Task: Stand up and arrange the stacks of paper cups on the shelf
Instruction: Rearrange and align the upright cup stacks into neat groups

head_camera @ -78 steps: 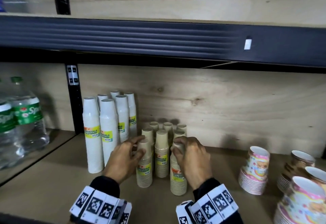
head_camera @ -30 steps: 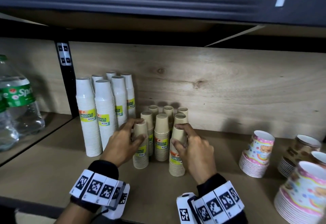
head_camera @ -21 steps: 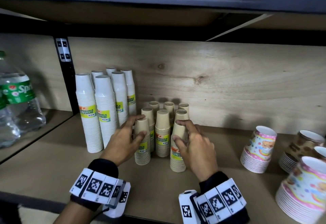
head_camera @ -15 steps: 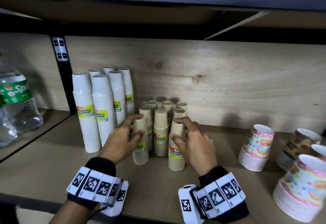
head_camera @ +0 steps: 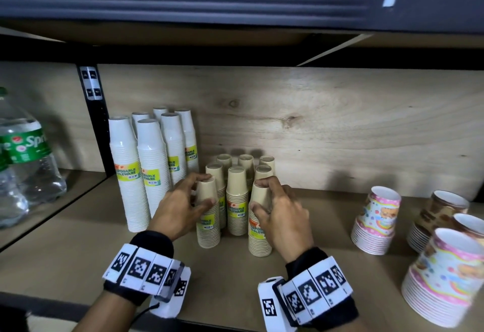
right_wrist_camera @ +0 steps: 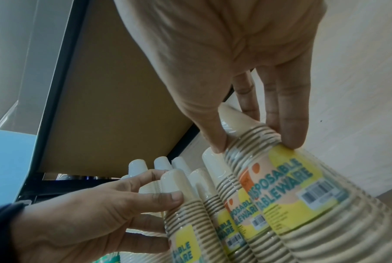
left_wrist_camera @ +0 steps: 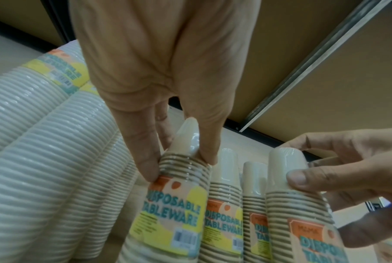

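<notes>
Mid-arranging at frame centre: left hand [head_camera: 183, 207] grips one tan cup stack [head_camera: 208, 216], right hand [head_camera: 281, 214] grips another [head_camera: 259, 229]; next, probably square them with the row behind.

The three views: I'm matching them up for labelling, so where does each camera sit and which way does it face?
Head: worn on the head, looking forward and down into the shelf; both hands and banded wrists show.
Left wrist: looks along the left hand at its grip on the left front tan stack.
Right wrist: looks along the right hand gripping the right front tan stack.
Shared: each wrist view also shows the other hand.
</notes>
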A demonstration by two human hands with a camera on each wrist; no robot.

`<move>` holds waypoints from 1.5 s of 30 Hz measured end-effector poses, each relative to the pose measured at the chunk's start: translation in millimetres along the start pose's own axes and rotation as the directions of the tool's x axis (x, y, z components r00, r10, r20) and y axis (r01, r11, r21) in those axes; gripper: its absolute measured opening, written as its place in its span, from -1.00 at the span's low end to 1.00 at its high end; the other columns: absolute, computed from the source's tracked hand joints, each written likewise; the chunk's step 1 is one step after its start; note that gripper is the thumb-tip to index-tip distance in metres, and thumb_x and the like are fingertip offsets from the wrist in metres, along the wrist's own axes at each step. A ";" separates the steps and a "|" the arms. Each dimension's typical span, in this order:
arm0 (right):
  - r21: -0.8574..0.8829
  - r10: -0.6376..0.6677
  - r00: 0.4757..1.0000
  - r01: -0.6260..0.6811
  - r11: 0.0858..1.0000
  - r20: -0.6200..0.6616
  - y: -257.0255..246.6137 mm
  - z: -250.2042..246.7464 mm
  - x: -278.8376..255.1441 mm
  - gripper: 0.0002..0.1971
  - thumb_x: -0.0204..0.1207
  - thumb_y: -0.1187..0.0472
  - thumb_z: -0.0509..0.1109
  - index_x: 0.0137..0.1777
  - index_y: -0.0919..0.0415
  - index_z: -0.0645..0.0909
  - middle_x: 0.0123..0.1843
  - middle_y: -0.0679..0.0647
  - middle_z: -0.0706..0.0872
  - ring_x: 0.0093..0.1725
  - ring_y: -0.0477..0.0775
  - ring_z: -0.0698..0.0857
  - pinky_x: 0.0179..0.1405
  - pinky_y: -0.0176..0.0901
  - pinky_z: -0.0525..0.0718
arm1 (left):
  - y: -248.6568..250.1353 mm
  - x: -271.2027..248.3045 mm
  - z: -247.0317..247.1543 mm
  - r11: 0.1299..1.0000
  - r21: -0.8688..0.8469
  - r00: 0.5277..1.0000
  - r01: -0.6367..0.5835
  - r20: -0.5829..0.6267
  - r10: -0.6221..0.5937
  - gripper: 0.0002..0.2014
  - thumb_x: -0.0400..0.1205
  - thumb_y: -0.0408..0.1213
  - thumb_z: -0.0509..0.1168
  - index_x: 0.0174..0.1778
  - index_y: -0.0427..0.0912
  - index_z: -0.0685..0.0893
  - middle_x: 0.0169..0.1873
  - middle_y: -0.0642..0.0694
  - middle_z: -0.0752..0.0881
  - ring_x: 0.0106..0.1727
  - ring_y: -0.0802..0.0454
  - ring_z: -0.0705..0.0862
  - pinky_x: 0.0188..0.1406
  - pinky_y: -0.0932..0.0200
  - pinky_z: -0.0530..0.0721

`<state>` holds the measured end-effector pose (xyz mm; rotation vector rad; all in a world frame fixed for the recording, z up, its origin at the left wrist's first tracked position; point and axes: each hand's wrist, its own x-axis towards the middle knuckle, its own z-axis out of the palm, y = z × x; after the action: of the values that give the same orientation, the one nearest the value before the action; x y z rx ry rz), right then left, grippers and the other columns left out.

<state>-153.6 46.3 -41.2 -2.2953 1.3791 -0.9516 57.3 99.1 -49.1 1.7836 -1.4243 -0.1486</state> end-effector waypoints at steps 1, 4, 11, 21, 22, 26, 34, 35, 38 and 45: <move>0.001 0.003 1.000 -0.003 1.000 0.003 -0.8 0.3 -0.8 -0.61 0.54 -0.07 0.39 0.28 -0.31 0.33 0.28 -0.08 0.58 0.17 0.16 0.71 0.08 0.05 0.67 | -0.3 -0.4 -0.7 1.000 -0.001 1.000 0.003 -0.003 -0.003 -0.55 0.51 -0.09 0.50 0.25 0.29 0.52 0.07 0.13 0.67 -0.04 0.21 0.73 0.03 0.12 0.73; -0.013 -0.008 1.000 0.008 1.000 0.016 -1.8 -1.4 -0.8 -0.60 0.55 -0.06 0.38 0.31 -0.27 0.32 0.30 -0.07 0.58 0.21 0.18 0.70 0.09 0.04 0.67 | -0.5 0.2 -4.5 1.000 0.004 1.000 0.021 -0.011 -0.021 -0.53 0.45 -0.08 0.55 0.20 0.30 0.51 0.00 0.11 0.71 -0.05 0.18 0.75 0.03 0.09 0.73; -0.038 -0.017 0.998 0.019 0.999 0.055 -5.0 -5.4 -2.1 -0.58 0.61 0.04 0.31 0.39 -0.24 0.28 0.31 -0.01 0.63 0.22 0.18 0.69 0.14 0.02 0.61 | 4.4 -0.5 -5.8 0.998 0.036 0.999 0.049 0.007 -0.049 -0.50 0.45 -0.06 0.55 0.21 0.31 0.48 0.09 0.01 0.72 -0.02 0.15 0.72 0.03 0.18 0.66; -0.056 0.005 1.000 -0.004 0.998 0.003 19.2 -53.3 -34.4 -0.37 0.56 -0.18 0.30 0.57 -0.35 0.10 0.47 0.03 0.35 0.43 0.16 0.52 0.31 0.11 0.56 | 66.5 -19.7 -13.2 0.978 0.205 0.976 -0.035 -0.203 0.078 -0.30 0.50 0.11 0.42 0.54 0.28 0.29 0.39 -0.20 0.47 0.23 -0.22 0.65 0.17 -0.14 0.68; -0.062 0.010 0.999 -0.012 0.998 -0.035 26.6 -62.4 -38.9 -0.40 0.55 -0.18 0.31 0.56 -0.31 0.17 0.44 0.03 0.39 0.43 0.16 0.51 0.33 0.09 0.56 | 78.6 -21.0 -8.2 0.977 0.203 0.973 -0.067 -0.202 0.108 -0.34 0.49 0.14 0.40 0.52 0.24 0.34 0.37 -0.18 0.48 0.22 -0.22 0.65 0.17 -0.14 0.68; -0.138 -0.001 0.985 -0.023 0.990 -0.172 54.3 -100.9 -55.4 -0.50 0.54 -0.18 0.31 0.47 -0.17 0.41 0.30 0.06 0.55 0.36 0.17 0.53 0.35 -0.02 0.51 | 122.8 -27.8 19.3 0.971 0.170 0.971 -0.167 -0.141 0.192 -0.49 0.50 0.18 0.37 0.37 0.24 0.48 0.25 -0.05 0.60 0.19 -0.12 0.67 0.14 -0.07 0.66; -0.195 0.162 0.900 -0.258 0.946 -0.406 156.9 -203.6 -91.3 -0.68 0.51 -0.12 0.37 0.23 -0.09 0.64 0.14 0.05 0.70 0.22 0.16 0.62 0.21 -0.02 0.56 | 218.8 -39.3 111.1 0.915 0.141 0.925 -0.378 0.098 0.367 -0.59 0.53 0.20 0.33 0.26 0.16 0.61 0.17 0.19 0.64 0.14 0.11 0.67 0.08 0.14 0.62; -0.192 0.178 0.888 -0.281 0.940 -0.424 169.1 -214.4 -93.0 -0.68 0.50 -0.11 0.38 0.22 -0.08 0.65 0.14 0.07 0.71 0.23 0.18 0.62 0.21 -0.01 0.56 | 231.0 -38.3 121.7 0.906 0.135 0.914 -0.401 0.118 0.387 -0.60 0.52 0.19 0.34 0.23 0.15 0.63 0.14 0.19 0.66 0.13 0.11 0.68 0.08 0.15 0.63; -0.210 0.210 0.853 -0.344 0.915 -0.478 205.7 -244.9 -97.0 -0.66 0.50 -0.13 0.38 0.23 -0.05 0.64 0.18 0.12 0.71 0.27 0.21 0.61 0.26 0.04 0.56 | 272.9 -35.9 157.1 0.885 0.118 0.885 -0.451 0.190 0.426 -0.60 0.48 0.20 0.33 0.18 0.15 0.64 0.09 0.20 0.68 0.10 0.11 0.70 0.06 0.16 0.63; -0.156 0.384 0.738 -0.546 0.823 -0.555 294.6 -303.8 -93.7 -0.46 0.49 -0.10 0.42 0.44 0.05 0.48 0.39 0.26 0.55 0.40 0.34 0.47 0.36 0.10 0.42 | 379.2 -41.9 233.6 0.856 0.088 0.832 -0.509 0.307 0.463 -0.55 0.53 0.20 0.30 0.28 0.09 0.61 0.25 0.06 0.67 0.22 -0.02 0.65 0.20 0.06 0.62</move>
<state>-584.4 5.7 -17.6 -1.7606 2.3456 -1.2737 -373.1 7.7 31.3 1.5034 -2.1090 -0.0060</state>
